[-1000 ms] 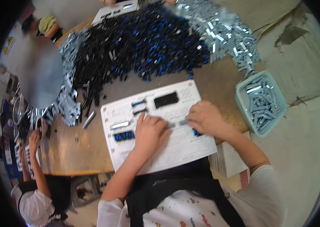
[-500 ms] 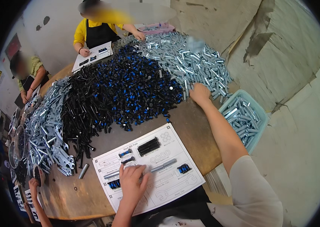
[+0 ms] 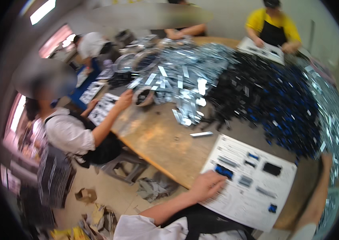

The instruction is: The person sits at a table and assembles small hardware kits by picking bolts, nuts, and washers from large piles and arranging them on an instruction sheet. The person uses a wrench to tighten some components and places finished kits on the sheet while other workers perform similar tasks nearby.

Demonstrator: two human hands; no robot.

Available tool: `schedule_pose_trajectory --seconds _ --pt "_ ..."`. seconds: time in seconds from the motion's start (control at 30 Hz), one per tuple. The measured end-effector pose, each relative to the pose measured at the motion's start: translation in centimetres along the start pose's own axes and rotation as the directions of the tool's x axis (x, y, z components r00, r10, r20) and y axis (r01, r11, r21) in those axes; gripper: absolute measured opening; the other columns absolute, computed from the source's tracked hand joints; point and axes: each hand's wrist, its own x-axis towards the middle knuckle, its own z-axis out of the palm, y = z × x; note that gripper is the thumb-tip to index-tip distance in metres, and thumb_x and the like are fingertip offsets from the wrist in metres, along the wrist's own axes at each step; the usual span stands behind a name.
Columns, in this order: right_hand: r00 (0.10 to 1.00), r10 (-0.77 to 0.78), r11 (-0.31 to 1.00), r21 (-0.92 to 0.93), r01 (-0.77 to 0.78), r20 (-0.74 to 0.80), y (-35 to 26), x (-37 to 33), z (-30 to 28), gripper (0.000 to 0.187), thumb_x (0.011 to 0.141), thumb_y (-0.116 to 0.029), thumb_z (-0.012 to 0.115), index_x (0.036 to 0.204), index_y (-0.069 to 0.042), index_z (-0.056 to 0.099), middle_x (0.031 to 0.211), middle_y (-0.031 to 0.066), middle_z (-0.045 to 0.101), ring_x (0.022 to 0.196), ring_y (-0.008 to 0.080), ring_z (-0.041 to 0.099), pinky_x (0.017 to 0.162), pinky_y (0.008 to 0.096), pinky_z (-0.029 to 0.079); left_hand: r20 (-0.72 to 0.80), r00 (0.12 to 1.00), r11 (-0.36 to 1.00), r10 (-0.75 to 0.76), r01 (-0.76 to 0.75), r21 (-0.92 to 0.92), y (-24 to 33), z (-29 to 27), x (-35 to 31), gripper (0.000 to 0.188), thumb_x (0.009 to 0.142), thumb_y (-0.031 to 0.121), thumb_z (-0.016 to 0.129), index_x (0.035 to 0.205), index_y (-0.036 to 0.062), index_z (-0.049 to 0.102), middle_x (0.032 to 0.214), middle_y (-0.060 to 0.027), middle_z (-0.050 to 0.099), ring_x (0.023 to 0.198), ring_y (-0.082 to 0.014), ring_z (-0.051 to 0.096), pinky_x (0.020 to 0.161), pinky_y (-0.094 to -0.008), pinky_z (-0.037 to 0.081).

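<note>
My left hand (image 3: 208,186) rests at the left part of a white printed sheet (image 3: 233,208), beside a row of black-and-blue bolts (image 3: 224,172). Its fingers look loosely extended, though blurred, and no object shows in them. Silver tubes (image 3: 265,192), a block of black bolts (image 3: 272,169) and small blue-tipped bolts (image 3: 272,208) lie on the sheet's drawings. My right hand (image 3: 326,161) reaches to the near edge of a heap of silver tubes (image 3: 335,116) at the far right; its fingers are smeared and partly lost in the pile.
Heaps of black-and-blue bolts (image 3: 289,108), black bolts (image 3: 233,82) and silver metal pieces (image 3: 187,106) cover the round table (image 3: 157,132). One silver tube (image 3: 201,134) lies apart. A pale green bin (image 3: 338,196) stands right. Co-workers sit around; a stool (image 3: 123,168) is at left.
The view has swung left, bringing a nearby co-worker and the floor into sight. My left hand has shifted from the sheet's middle to its left side, uncovering silver tubes.
</note>
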Motion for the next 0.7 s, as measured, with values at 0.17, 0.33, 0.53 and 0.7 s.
schedule_pose_trajectory --seconds 0.17,0.33,0.53,0.7 --pt "0.997 0.08 0.997 -0.013 -0.079 0.022 -7.7 -3.7 -1.0 0.04 0.081 -0.033 0.07 0.101 0.002 0.065 0.104 0.028 0.067 0.102 0.0452 0.064 0.087 0.0515 0.049 -0.11 0.947 0.953 -0.302 0.297 -0.062 -1.1 -2.4 -3.2 0.017 0.09 0.01 0.067 0.104 0.0036 0.073 0.083 -0.0113 0.068 0.072 -0.0197 0.063 0.064 -0.031 0.05" --pt "0.985 0.097 0.995 0.046 -0.091 -0.14 -0.8 -1.1 -0.9 0.042 0.084 -0.039 0.068 0.103 -0.001 0.067 0.106 0.025 0.068 0.103 0.044 0.064 0.089 0.05 0.049 -0.125 0.941 0.939 -0.314 0.289 -0.189 -1.4 -2.0 -1.6 0.019 0.092 0.012 0.066 0.108 0.0033 0.072 0.085 -0.0107 0.069 0.07 -0.0149 0.062 0.063 -0.0281 0.049" --pt "0.962 -0.265 0.795 0.548 0.259 -0.069 -17.6 -21.0 -12.6 0.026 0.092 -0.022 0.066 0.108 -0.002 0.069 0.095 0.0063 0.07 0.088 0.0151 0.063 0.078 0.0301 0.05 -0.07 0.879 0.873 -0.472 0.455 -0.179 -1.5 -2.6 -4.0 0.019 0.095 0.014 0.065 0.108 0.0008 0.07 0.085 -0.0049 0.067 0.075 -0.0096 0.058 0.069 -0.0266 0.049" --pt "0.74 -0.671 0.544 0.708 0.45 0.046 -21.6 -37.6 -15.2 0.017 0.084 -0.01 0.069 0.099 -0.003 0.067 0.085 0.0061 0.066 0.075 0.0174 0.064 0.068 0.0302 0.051 0.021 0.942 0.906 -0.334 0.327 -0.271 -0.9 1.2 -2.3 0.015 0.092 0.006 0.066 0.105 0.0016 0.073 0.085 -0.0036 0.067 0.071 -0.0088 0.057 0.063 -0.0228 0.045"
